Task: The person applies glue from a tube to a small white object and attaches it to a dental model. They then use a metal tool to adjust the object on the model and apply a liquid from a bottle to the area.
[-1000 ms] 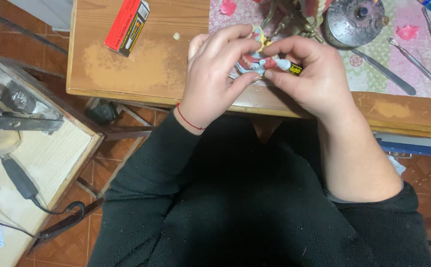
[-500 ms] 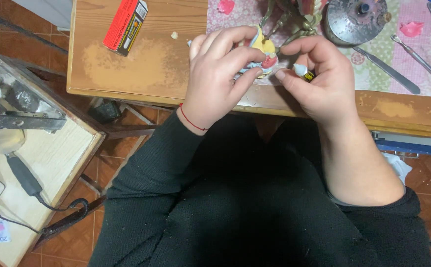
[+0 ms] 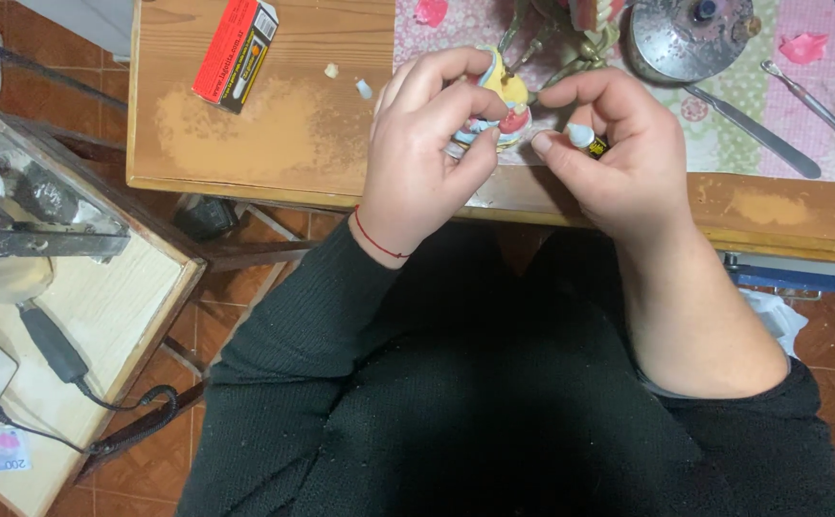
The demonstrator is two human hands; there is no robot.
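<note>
Holding a small dental model (image 3: 499, 105) of yellow, pink and pale blue in the closed left hand (image 3: 427, 153) above the wooden bench's (image 3: 274, 134) front edge; right hand (image 3: 619, 153) pinches a small white-tipped tool (image 3: 585, 139) just beside it. Step judged: fine handwork on the model, calling for a steady, close touch. Container: round metal pot (image 3: 690, 38) behind, contents indistinct.

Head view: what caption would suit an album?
Left hand grips a small pink-and-yellow model; right hand pinches a small tool.
</note>
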